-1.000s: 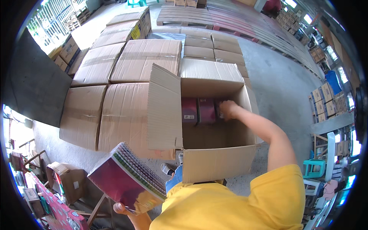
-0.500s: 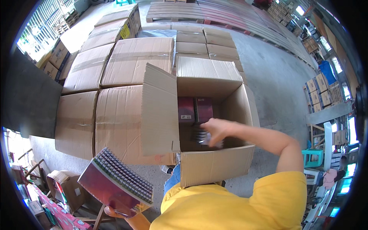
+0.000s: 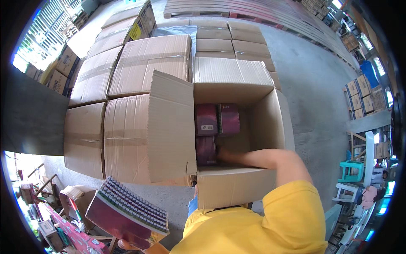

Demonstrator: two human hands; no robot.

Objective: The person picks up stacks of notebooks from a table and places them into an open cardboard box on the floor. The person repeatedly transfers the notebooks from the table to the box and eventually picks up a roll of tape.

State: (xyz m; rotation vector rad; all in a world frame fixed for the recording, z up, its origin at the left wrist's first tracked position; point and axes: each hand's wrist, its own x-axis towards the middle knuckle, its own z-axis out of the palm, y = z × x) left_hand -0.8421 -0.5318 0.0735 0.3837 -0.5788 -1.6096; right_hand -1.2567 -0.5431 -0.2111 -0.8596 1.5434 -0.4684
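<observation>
My left hand (image 3: 125, 244) grips a stack of spiral notebooks (image 3: 116, 218) from below, at the lower left. Their covers are dark red and the wire coils run along the upper side. An open cardboard box (image 3: 239, 187) stands in front of me with its flaps folded out. Deep inside it is my right hand (image 3: 226, 155), blurred, with its fingers hidden beside a dark red notebook stack (image 3: 206, 149) in the near left corner. Behind that stack lie two more, a left notebook stack (image 3: 206, 116) and a right notebook stack (image 3: 229, 118), side by side.
Closed, taped cartons (image 3: 131, 122) fill the space left of the box, and smaller cartons (image 3: 215, 47) stand behind it. Wooden pallets (image 3: 241, 10) lie at the back. A green stool (image 3: 352, 170) is at the right. A pink-covered table (image 3: 72, 230) stands lower left.
My right hand has gone lower into the box, and a notebook stack now lies in its near left corner. The left hand's stack has dropped slightly in view.
</observation>
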